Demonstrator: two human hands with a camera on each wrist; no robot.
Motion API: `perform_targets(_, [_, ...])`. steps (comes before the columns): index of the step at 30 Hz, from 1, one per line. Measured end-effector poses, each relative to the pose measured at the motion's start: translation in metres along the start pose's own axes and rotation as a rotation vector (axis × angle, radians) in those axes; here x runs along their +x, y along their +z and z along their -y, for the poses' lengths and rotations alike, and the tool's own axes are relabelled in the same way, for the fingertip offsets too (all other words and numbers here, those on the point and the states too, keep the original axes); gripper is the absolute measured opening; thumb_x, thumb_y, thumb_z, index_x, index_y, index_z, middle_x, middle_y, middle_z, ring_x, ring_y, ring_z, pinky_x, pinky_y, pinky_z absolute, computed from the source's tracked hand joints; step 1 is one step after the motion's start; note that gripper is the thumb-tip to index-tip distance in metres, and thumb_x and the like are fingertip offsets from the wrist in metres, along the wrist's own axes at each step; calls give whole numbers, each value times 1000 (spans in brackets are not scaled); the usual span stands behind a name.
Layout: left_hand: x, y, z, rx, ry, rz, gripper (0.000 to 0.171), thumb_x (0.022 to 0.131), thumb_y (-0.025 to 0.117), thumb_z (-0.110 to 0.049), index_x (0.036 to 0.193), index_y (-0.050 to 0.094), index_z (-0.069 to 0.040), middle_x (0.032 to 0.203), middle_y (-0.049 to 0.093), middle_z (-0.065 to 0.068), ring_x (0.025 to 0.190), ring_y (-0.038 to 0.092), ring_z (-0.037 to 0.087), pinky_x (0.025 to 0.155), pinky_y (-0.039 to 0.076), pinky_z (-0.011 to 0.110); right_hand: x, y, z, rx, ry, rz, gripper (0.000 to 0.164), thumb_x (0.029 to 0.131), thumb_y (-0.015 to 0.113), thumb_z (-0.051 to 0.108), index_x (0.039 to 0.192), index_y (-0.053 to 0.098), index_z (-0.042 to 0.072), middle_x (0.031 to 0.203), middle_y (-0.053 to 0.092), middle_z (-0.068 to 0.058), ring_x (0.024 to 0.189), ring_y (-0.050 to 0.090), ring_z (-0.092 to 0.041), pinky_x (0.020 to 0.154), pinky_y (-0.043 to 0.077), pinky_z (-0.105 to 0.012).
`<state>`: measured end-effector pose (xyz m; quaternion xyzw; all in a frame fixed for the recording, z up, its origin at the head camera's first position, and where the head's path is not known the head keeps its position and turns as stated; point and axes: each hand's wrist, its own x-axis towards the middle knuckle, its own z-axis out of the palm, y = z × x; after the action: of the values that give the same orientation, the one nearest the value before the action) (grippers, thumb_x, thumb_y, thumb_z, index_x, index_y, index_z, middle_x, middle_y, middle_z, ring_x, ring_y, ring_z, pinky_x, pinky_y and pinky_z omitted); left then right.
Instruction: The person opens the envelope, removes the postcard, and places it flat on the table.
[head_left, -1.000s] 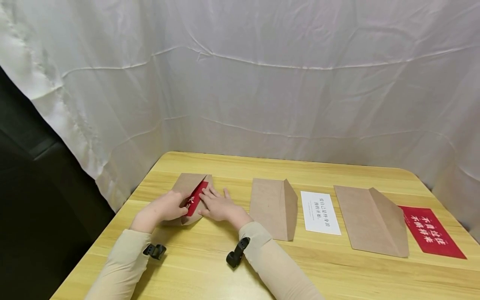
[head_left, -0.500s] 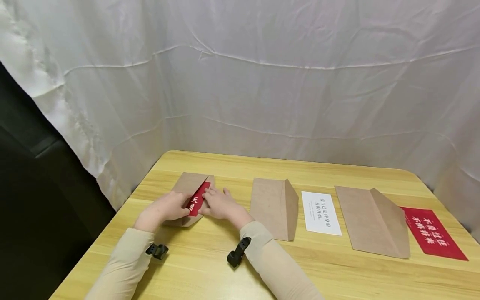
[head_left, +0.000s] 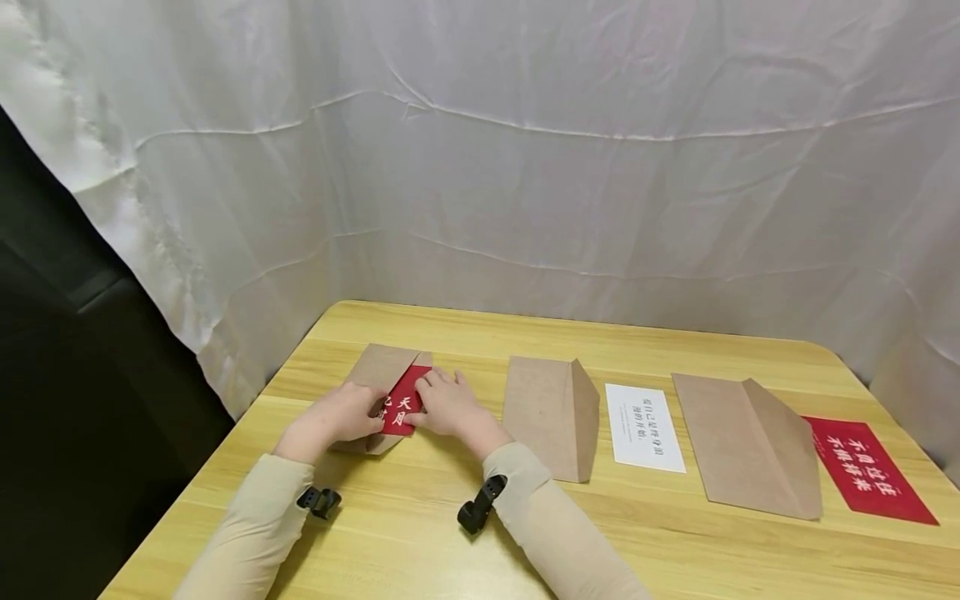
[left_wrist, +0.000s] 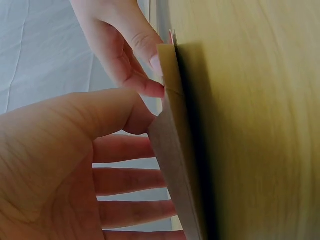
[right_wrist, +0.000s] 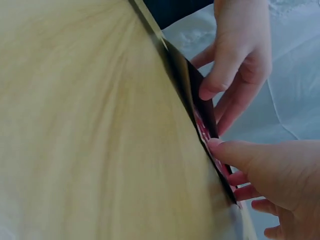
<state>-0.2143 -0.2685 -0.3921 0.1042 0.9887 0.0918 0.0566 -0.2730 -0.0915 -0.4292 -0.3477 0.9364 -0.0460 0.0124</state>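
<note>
At the table's left side lies a brown paper envelope, its mouth facing right. A red card with white characters sticks partly out of that mouth; its other part is hidden inside. My left hand rests on the envelope, with fairly straight fingers pressing it and the thumb by the mouth, as the left wrist view shows. My right hand holds the card's exposed end, fingers at the far edge and thumb at the near edge. In the right wrist view the right thumb touches the card.
Rightward on the wooden table lie a second brown envelope, a white card, a third brown envelope and another red card, partly under the third envelope's flap. A pale curtain hangs behind.
The red card has slid rightward out of the envelope, so more of its characters show. My right hand has moved slightly right with it; the left hand stays on the envelope.
</note>
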Motion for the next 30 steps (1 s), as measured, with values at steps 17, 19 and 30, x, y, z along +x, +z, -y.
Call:
perform_targets(17, [2,3,-3,20,-1,-9,34,83,70,-21,114,66,-7,95,69,6,76,55,17,77,51,39,4,3,-4,62,74,-48,57,96,51,53,135,50,12,143,47,-10,137,42,-28,112,34,-52])
perform_targets(19, [2,3,-3,22,2,-11,34,83,70,-21,113,66,-7,95,69,6,77,55,17,77,52,39,5,5,-4,81,103,-49,61,95,51,54,137,48,10,144,46,-11,139,38,-28,113,33,-53])
perform_targets(30, [0,1,-3,16,8,-6,31,84,71,-21,112,66,-8,90,68,4,75,54,17,74,50,36,8,8,-6,152,143,10,79,94,48,59,155,26,14,159,28,-13,151,18,-32,120,22,-54])
